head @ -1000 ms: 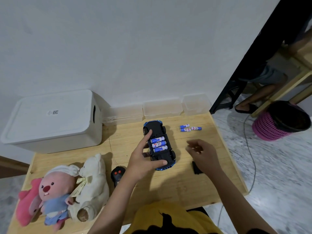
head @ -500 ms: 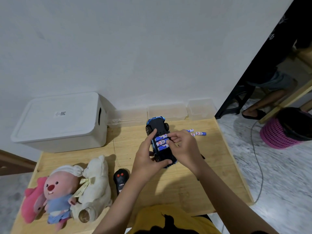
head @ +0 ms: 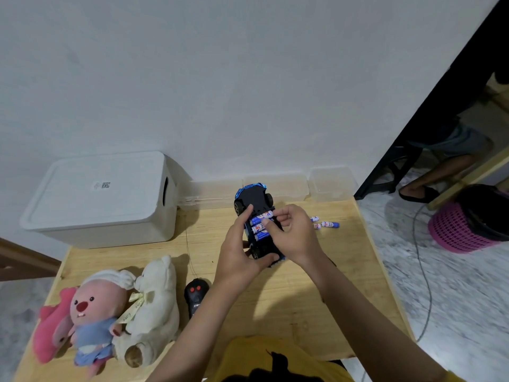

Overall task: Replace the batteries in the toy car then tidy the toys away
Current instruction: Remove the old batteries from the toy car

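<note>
The toy car (head: pixel 254 199), black with a blue body, lies upside down on the wooden table (head: pixel 289 299). Its open bay shows three blue and white batteries (head: pixel 260 226). My left hand (head: pixel 239 249) grips the car's left side and near end. My right hand (head: pixel 292 232) rests over the bay, with thumb and finger pinching at the batteries there. Loose batteries (head: pixel 326 224) lie on the table just right of the car. The battery cover is hidden behind my right wrist.
A black remote (head: pixel 196 295) lies near my left forearm. A white plush bear (head: pixel 154 307) and a pink plush toy (head: pixel 88 312) sit at the near left. A lidded white storage box (head: pixel 102 199) and clear containers (head: pixel 275 186) stand along the wall. A pink basket (head: pixel 462 230) and a person's legs are on the right.
My right hand has moved left from the table beside the car onto the battery bay and stays there. My left hand keeps hold of the car.
</note>
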Available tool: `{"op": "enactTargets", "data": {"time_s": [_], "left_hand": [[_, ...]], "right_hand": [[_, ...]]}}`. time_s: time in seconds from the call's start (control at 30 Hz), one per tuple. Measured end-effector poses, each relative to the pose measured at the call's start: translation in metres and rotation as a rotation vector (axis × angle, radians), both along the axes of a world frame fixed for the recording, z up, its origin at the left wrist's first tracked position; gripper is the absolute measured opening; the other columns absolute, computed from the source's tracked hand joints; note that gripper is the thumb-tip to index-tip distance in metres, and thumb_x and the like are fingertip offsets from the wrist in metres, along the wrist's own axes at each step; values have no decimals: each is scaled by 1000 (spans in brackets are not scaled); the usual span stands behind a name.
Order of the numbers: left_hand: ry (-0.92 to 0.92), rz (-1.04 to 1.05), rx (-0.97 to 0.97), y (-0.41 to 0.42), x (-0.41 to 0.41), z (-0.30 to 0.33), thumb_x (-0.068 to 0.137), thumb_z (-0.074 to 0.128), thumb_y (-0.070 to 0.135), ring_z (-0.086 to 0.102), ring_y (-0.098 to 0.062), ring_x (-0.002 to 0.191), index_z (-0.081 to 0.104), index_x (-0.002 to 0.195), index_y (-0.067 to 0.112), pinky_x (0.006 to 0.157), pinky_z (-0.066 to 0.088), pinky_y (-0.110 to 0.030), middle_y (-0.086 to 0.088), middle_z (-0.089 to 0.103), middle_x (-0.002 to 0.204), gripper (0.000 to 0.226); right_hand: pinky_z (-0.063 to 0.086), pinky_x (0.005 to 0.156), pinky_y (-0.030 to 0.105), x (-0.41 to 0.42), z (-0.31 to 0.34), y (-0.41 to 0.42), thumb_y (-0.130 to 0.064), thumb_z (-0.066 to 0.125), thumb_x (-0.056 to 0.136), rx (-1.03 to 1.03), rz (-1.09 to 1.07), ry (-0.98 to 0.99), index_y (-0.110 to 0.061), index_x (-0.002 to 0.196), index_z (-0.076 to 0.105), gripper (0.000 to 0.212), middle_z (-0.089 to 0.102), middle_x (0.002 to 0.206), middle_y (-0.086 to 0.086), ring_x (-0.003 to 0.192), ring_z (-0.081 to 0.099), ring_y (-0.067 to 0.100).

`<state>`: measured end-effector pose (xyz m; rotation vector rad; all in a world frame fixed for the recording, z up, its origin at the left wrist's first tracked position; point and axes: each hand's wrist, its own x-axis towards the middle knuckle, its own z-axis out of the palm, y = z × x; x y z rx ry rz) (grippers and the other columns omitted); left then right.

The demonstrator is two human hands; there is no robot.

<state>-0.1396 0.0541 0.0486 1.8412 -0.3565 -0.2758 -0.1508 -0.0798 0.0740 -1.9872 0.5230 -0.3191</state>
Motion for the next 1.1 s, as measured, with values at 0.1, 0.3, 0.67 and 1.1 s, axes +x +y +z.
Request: {"op": "enactTargets", "data": {"time_s": [0.1,0.3,0.67,1.1], "left_hand": [[-5,5,19,0,2,0,59,90,18,59,-16,111,27,131,63,83,56,-35,25,45,130,105],[11,29,8,2,2,-3,58,90,16,58,-19,112,28,133,60,83,57,-41,17,48,130,107],[-1,82,-37,6,2,-4,61,87,13,59,-20,113,27,136,58,84,56,-42,19,46,132,106],[-28,122,-75,8,-2,-4,57,84,23,58,-24,114,29,139,53,83,57,-44,12,47,135,103]], "right_hand": [[40,61,3,0,7,6,-19,75,77,54,-56,-110,-19,76,57,18,58,74,-13,66,55,-7],[53,63,23,-2,18,8,2,65,81,392,-131,-206,-17,76,56,22,62,73,1,64,64,9],[32,42,12,-14,16,6,5,40,88,362,6,148,-2,92,67,29,51,55,-8,42,41,1],[41,41,9,-16,24,18,4,40,89,352,-1,204,-5,97,60,24,57,73,5,57,52,9]]}}
